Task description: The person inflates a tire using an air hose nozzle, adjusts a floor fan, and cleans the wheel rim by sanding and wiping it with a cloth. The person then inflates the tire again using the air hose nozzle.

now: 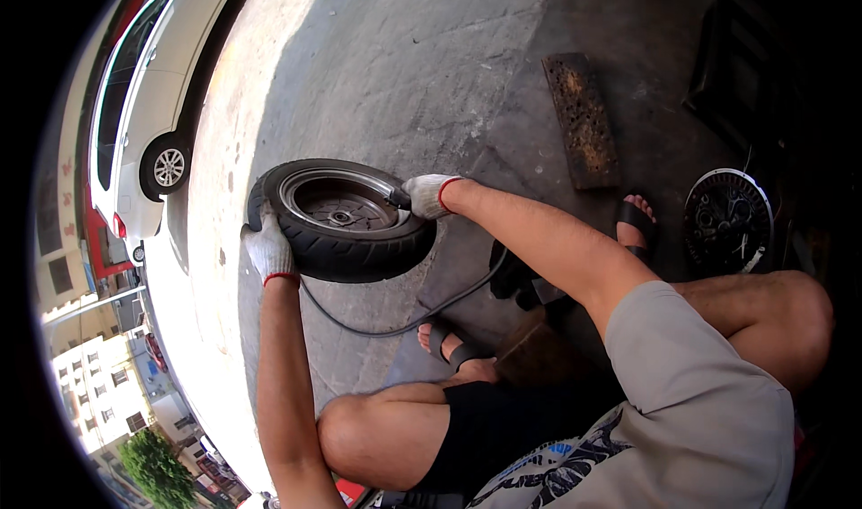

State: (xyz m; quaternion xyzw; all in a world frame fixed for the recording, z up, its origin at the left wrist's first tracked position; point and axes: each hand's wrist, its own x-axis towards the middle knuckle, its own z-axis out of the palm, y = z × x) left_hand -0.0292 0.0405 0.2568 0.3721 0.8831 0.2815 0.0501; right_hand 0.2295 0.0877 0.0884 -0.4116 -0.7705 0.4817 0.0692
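Observation:
A small wheel (337,207) with a black treaded tyre (364,259) and a silver rim is held up tilted, its hollow hub side facing up. My left hand (268,247), in a white knit glove with a red cuff, grips the tyre's left side. At the right side of the rim, my right hand (426,196), gloved alike, is closed on a small black piece (399,198) at the rim's edge; its kind is not clear. A grey hose or cable (386,333) curves below the wheel; where its left end goes is hidden.
A pitted, worn board (582,121) lies on the concrete ground (404,69). Round clock-like machinery (729,222) and a dark frame (741,74) stand at the right. A brown block (539,352) sits between my sandalled feet. Far left, a white car (171,87) is parked.

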